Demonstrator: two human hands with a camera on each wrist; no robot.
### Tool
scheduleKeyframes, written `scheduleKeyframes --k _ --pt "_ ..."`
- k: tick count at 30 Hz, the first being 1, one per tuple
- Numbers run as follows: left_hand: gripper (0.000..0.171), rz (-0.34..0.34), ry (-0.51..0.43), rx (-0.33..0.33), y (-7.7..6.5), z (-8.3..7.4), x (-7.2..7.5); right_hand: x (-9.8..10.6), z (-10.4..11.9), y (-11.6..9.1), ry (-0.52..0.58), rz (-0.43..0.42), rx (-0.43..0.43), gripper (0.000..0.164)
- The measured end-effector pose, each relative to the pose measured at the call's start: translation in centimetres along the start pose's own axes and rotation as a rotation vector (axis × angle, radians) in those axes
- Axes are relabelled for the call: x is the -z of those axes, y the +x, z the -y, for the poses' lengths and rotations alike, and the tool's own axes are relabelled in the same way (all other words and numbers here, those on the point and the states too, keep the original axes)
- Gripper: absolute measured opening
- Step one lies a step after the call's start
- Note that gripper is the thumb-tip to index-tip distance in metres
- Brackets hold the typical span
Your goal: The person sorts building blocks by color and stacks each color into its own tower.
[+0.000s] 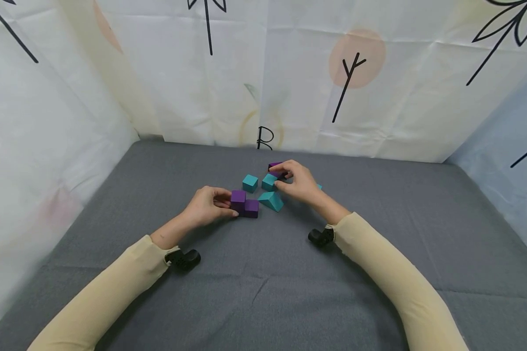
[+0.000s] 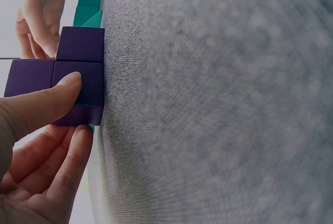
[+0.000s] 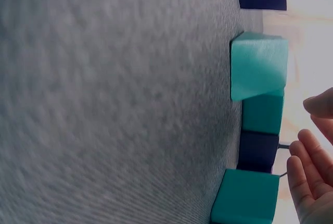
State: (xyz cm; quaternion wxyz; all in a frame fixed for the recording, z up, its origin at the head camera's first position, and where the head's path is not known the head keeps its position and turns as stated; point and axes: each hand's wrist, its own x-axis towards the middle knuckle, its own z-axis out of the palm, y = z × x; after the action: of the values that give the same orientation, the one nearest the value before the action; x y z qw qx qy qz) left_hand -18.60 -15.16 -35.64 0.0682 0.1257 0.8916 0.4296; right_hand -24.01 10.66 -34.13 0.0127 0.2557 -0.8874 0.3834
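In the head view, my left hand (image 1: 208, 205) pinches a purple L-shaped stack of blocks (image 1: 238, 199), which stands on the grey cloth. The left wrist view shows the thumb on the near face of the purple stack (image 2: 80, 81) and fingers beneath the thumb on the far side. My right hand (image 1: 299, 183) hovers over a teal cube (image 1: 269, 182), thumb and fingers apart; the right wrist view shows nothing between them. Another purple block (image 1: 275, 167) lies behind, partly hidden by the right fingers. A teal triangular block (image 1: 271, 201) lies just right of the stack.
A second teal cube (image 1: 250, 183) sits behind the purple stack. Right of the right hand, a teal block (image 1: 319, 186) is mostly hidden; the right wrist view shows this teal block (image 3: 245, 198) closer. A patterned white curtain (image 1: 298, 97) borders the grey cloth (image 1: 263, 302).
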Motion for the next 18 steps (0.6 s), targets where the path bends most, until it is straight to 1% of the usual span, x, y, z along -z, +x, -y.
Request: scheduleKeyframes --k 8,18 --pt "0.043 0.002 0.007 -0.002 0.02 0.05 0.04 0.14 -0.42 0.45 -0.04 0.007 -0.036 0.035" --pt "0.042 0.001 -0.002 0.024 -0.08 -0.07 -0.05 0.07 -0.55 1.02 -0.09 0.039 -0.078 0.038"
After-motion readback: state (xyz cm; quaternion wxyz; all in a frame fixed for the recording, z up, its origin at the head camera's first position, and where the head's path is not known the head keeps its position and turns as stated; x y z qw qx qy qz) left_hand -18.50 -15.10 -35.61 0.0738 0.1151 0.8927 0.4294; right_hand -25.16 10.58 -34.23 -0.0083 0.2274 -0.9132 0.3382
